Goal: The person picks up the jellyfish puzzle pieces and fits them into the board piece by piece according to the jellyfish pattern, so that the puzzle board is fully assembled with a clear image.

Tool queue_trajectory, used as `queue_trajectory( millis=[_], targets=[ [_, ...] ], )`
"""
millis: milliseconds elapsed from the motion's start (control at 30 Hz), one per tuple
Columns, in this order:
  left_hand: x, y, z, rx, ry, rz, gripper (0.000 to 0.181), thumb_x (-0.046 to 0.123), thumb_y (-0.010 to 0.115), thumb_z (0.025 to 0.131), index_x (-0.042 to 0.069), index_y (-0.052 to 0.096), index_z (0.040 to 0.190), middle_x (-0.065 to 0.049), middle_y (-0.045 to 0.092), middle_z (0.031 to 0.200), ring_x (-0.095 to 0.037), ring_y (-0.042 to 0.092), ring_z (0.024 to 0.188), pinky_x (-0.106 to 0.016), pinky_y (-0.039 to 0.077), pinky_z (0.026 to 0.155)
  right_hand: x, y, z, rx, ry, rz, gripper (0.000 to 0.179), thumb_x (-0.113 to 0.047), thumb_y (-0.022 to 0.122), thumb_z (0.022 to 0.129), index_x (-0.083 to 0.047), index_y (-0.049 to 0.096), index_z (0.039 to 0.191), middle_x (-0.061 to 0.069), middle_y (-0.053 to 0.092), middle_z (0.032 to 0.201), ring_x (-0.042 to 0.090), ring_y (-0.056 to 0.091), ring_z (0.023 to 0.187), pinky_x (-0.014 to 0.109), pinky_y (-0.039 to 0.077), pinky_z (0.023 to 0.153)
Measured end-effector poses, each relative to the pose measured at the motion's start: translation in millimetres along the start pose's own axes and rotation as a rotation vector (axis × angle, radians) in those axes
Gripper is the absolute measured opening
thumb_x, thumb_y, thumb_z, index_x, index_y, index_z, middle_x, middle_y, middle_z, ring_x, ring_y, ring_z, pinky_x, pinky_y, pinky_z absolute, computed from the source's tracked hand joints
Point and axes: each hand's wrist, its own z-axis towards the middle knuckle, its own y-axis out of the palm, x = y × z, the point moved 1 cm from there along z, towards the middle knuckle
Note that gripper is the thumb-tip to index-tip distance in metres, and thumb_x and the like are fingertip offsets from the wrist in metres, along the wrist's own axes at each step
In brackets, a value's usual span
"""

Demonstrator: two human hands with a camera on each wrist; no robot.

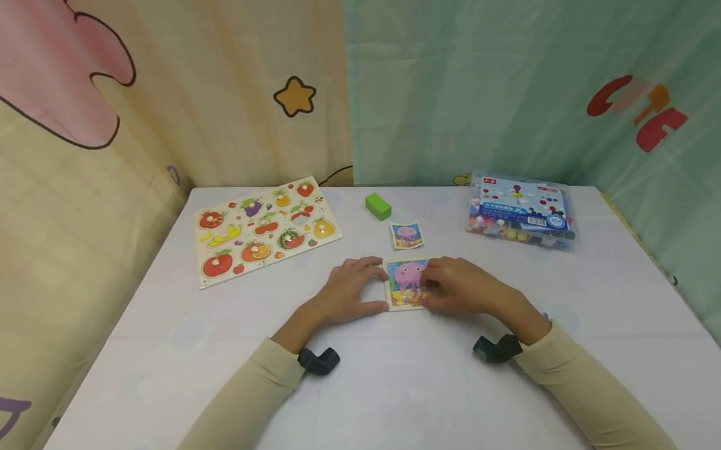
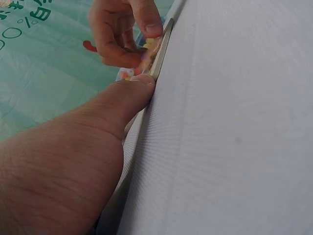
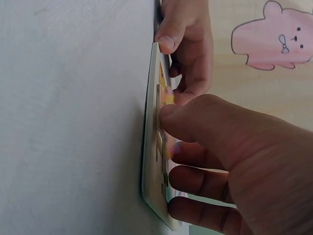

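Note:
A small puzzle board [image 1: 405,308] with a pink octopus picture and a pale rim lies flat on the table. My left hand [image 1: 355,290] holds its left side, thumb at the near corner and fingers at the far one. Over the board's right part is my right hand [image 1: 461,286], pinching a colourful puzzle piece [image 3: 168,98] between thumb and fingers. The piece stands a little proud of the board in the right wrist view, where bare recess shows beside it. In the head view the right fingers hide the board's right side. Beyond the board lies a small octopus picture card [image 1: 406,236].
A green block [image 1: 378,206] sits behind the card. At the back left lies a fruit peg board [image 1: 268,231]; at the back right, a clear plastic box [image 1: 520,211] of small coloured parts. Printed curtains [image 1: 242,90] hang along the table's far edge.

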Motion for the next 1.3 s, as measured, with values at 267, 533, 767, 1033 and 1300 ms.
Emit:
queue_trajectory(
  millis=[267, 533, 767, 1033, 1300],
  targets=[
    [1.3, -1.3, 0.2, 0.001, 0.010, 0.000, 0.051, 0.049, 0.073, 0.090, 0.022, 0.060, 0.132, -0.003, 0.039, 0.157, -0.027, 0.035, 0.140, -0.050, 0.033, 0.105, 0.6, 1.8, 0.4, 0.027, -0.017, -0.016, 0.025, -0.030, 0.078, 0.088, -0.013, 0.073, 0.105, -0.004, 0.065, 0.101, 0.015, 0.061, 0.094, 0.039, 0.051, 0.086],
    [0.4, -1.2, 1.5, 0.006, 0.008, 0.005, 0.051, 0.050, 0.073, 0.090, 0.023, 0.059, 0.132, -0.002, 0.039, 0.157, -0.027, 0.036, 0.139, -0.050, 0.033, 0.105, 0.4, 4.1, 1.9, 0.043, -0.002, -0.008, 0.024, -0.028, 0.079, 0.088, -0.013, 0.073, 0.106, -0.005, 0.063, 0.099, 0.012, 0.058, 0.089, 0.035, 0.051, 0.083],
    [0.0, -0.3, 1.9, 0.004, 0.004, -0.001, 0.050, 0.049, 0.073, 0.090, 0.023, 0.060, 0.131, -0.003, 0.039, 0.157, -0.028, 0.036, 0.139, -0.052, 0.032, 0.105, -1.5, 6.4, 2.4, 0.058, -0.081, -0.007, 0.023, -0.020, 0.078, 0.089, -0.015, 0.076, 0.111, -0.004, 0.066, 0.101, 0.013, 0.058, 0.089, 0.033, 0.050, 0.077],
    [-1.4, -6.1, 0.2, 0.012, -0.013, 0.013, 0.050, 0.050, 0.073, 0.090, 0.023, 0.061, 0.130, -0.002, 0.039, 0.157, -0.027, 0.035, 0.140, -0.052, 0.032, 0.105, -5.0, 3.3, 9.3, 0.096, -0.166, -0.115, 0.019, -0.023, 0.079, 0.089, -0.017, 0.079, 0.107, -0.004, 0.065, 0.095, 0.013, 0.058, 0.082, 0.031, 0.048, 0.071],
    [-0.9, 0.6, -0.4, -0.011, -0.004, 0.006, 0.052, 0.052, 0.071, 0.090, 0.024, 0.060, 0.133, -0.001, 0.039, 0.158, -0.026, 0.035, 0.140, -0.050, 0.033, 0.105, 6.2, -4.8, -20.9, 0.032, 0.000, -0.019, 0.027, -0.027, 0.075, 0.093, -0.014, 0.074, 0.117, -0.006, 0.066, 0.102, 0.012, 0.060, 0.092, 0.036, 0.052, 0.080]
  ],
)
